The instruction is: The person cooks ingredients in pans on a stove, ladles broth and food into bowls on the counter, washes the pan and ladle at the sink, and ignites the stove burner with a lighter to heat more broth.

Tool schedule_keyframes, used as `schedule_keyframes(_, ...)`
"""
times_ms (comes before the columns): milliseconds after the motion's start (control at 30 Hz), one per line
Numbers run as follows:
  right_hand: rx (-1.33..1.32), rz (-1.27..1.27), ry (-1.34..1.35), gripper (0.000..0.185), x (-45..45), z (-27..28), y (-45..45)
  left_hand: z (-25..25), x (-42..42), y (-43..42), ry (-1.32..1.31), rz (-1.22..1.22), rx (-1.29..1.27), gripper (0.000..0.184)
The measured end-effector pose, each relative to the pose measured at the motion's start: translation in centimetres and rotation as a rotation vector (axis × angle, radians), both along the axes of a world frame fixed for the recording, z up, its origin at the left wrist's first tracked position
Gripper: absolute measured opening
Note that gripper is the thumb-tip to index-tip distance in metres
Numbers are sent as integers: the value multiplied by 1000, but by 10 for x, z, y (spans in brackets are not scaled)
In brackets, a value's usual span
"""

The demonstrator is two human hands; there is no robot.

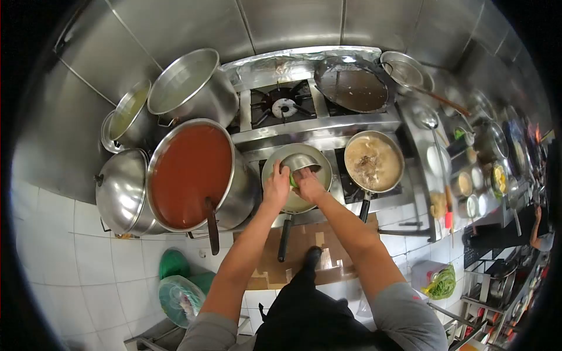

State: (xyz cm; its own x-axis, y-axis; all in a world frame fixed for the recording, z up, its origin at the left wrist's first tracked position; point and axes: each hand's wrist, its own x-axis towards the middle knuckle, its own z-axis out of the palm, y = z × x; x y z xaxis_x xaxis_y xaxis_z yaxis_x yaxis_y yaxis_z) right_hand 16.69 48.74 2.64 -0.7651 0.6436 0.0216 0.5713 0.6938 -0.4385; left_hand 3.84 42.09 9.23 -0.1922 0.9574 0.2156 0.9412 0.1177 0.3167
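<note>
Both my hands are together over a light-coloured frying pan [301,205] with pale liquid in it. My left hand [277,186] has its fingers closed at the rim of a small metal bowl [300,160]. Beside it, my right hand [309,186] is closed around something green [294,180], too small and covered to name, next to the bowl's lower edge. The bowl is tilted above the pan. To the right, another frying pan [374,161] holds a foamy tan liquid with darker bits in it.
A large pot of red sauce [190,175] with a ladle handle stands close on the left. Behind are an unlit burner [284,105] and a dark pan [354,85]. Containers and utensils crowd the right counter; a co-worker's arm [535,227] shows far right.
</note>
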Motion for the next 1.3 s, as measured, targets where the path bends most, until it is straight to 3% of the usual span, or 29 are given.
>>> schedule_keyframes(133, -24, 59, -54, 43, 8, 8, 11, 8, -14, 9, 57, 88, 38, 14)
schedule_keyframes(233, -76, -130, 345, 40, 20, 29, 15, 24, -17, 13, 8, 209, 154, 12)
schedule_keyframes(267, 89, -136, 453, 30, 28, 37, 14, 29, -15, 12, -73, 264, 176, 13)
schedule_keyframes(300, 94, -111, 444, 30, 40, 58, 8, 31, -11, 10, -83, 287, 186, 13)
schedule_keyframes(367, -200, -279, 546, 26, 70, 101, -18, 33, -2, 0, -261, 336, 484, 15)
schedule_keyframes(433, -395, -253, 652, 22, 108, 95, -44, 40, 18, -24, -466, 443, 475, 13)
schedule_keyframes(467, -506, -245, 634, 20, 124, 105, -66, 32, 28, -37, -817, 517, 338, 14)
schedule_keyframes(500, -623, -224, 607, 18, 142, 119, -93, 16, 42, -53, -841, 538, 441, 16)
schedule_keyframes(533, -785, -185, 559, 14, 160, 119, -115, 26, 60, -81, -1307, 561, 407, 19)
schedule_keyframes(567, -950, -148, 535, 15, 175, 111, -135, -6, 66, -102, -1298, 598, 277, 22)
schedule_keyframes(633, -1102, -81, 349, 19, 191, 110, -177, -31, 95, -156, -1400, 699, 259, 29)
schedule_keyframes(733, -1288, 51, 116, 22, 211, 85, -217, -36, 110, -263, -1204, 615, -57, 33)
schedule_keyframes(800, -1320, 121, 16, 23, 212, 85, -230, -38, 116, -329, -1215, 590, -123, 35)
schedule_keyframes(900, -1340, 185, -109, 24, 206, 72, -240, -32, 120, -427, -1480, 733, -151, 35)
schedule_keyframes(967, -1232, 286, -180, 25, 198, 59, -237, -43, 120, -487, -1545, 764, 96, 34)
schedule_keyframes(1033, -1131, 428, -198, 26, 173, 91, -247, -22, 112, -541, -1725, 949, 393, 35)
schedule_keyframes(1100, -751, 554, -390, 28, 141, 115, -267, -24, 100, -593, -1536, 1198, 598, 27)
schedule_keyframes(1133, -749, 607, -397, 28, 131, 96, -271, -31, 96, -622, -1434, 1283, 828, 27)
schedule_keyframes(1200, -1051, 539, -332, 30, 120, 42, -263, -20, 92, -671, -1241, 1434, 1129, 26)
schedule_keyframes(1300, -898, 634, -396, 30, 86, 42, -291, -12, 76, -761, -1055, 1560, 1431, 28)
